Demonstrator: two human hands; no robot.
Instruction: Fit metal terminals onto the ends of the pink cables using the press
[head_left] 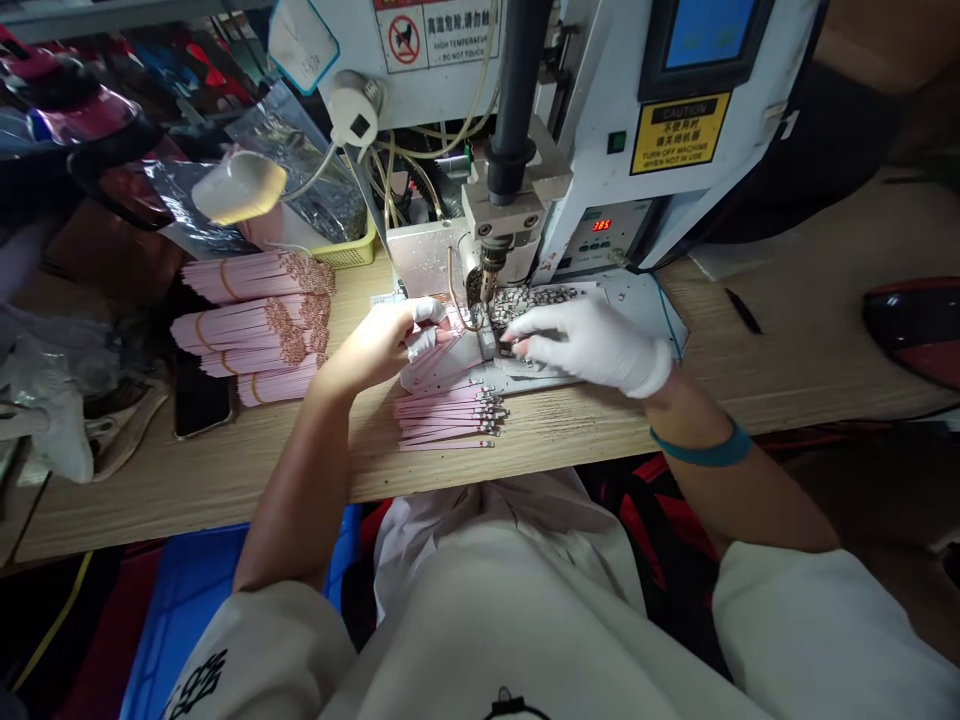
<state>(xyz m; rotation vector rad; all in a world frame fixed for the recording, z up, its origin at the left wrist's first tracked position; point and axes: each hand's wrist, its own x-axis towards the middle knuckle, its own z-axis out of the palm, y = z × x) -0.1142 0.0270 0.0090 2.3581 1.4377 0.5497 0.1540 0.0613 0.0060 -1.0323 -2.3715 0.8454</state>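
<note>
My left hand (390, 340), with white wraps on its fingertips, is closed in a pinch on a pink wire (455, 328) just left of the machine's working head (491, 265). White-gloved, my right hand (592, 345) has its fingertips drawn together right of the small metal block (487, 343) under that head. Whatever lies between those fingertips is too small to make out. Behind the right fingers spreads a heap of small metal connectors (544, 296). In front of the block lies a loose row of pink wires (442, 418) with metal ends.
Bundled pink wires (251, 330) are stacked at the left, beside a dark phone (202, 393). A lamp (240, 187) hangs near a yellow basket (352, 250). The machine carries a high-temperature sign (442, 35). A black pen (742, 311) lies at the right.
</note>
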